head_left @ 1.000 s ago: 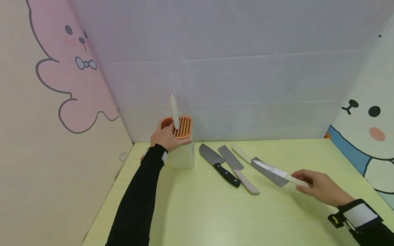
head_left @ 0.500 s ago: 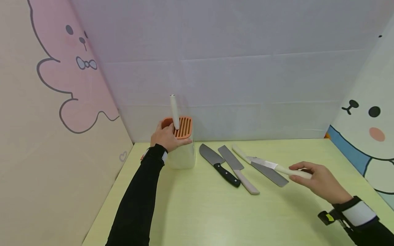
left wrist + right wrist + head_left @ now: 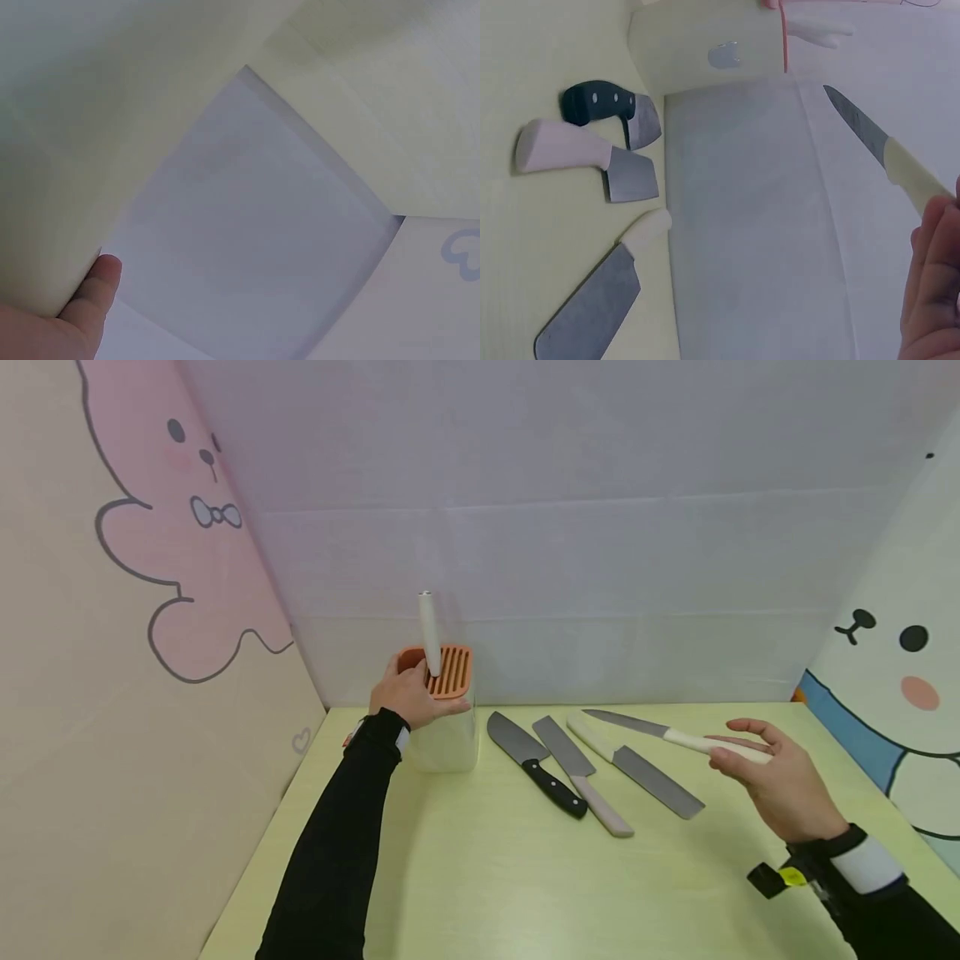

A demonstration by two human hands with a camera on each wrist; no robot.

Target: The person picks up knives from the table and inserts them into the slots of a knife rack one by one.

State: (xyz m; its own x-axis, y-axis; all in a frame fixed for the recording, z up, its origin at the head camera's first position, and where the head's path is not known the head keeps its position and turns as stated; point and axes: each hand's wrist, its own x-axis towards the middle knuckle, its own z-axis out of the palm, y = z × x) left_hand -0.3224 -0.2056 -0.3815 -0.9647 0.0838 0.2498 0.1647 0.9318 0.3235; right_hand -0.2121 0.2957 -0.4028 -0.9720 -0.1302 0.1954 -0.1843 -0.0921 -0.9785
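My left hand [image 3: 408,697] grips the upper part of a pale knife block [image 3: 450,743] with a slotted orange top. From that top rises a white knife handle [image 3: 430,631]; its blade is hidden. In the left wrist view, fingers [image 3: 94,292] lie along the block's pale wall. My right hand [image 3: 791,789] holds a narrow kitchen knife [image 3: 686,739] by its white handle, above the table. The blade points left and away from me, and in the right wrist view the tip [image 3: 840,101] stands apart from everything.
On the yellow table [image 3: 510,893] lie a black-handled knife [image 3: 553,789], a beige-handled cleaver [image 3: 600,806] and a white-handled cleaver [image 3: 658,782]. A pale back wall [image 3: 600,568] stands behind the block, with printed panels at both sides.
My right hand has lifted and turned the narrow knife, so its blade swung away from me, off the white-handled cleaver. The left hand stays on the block.
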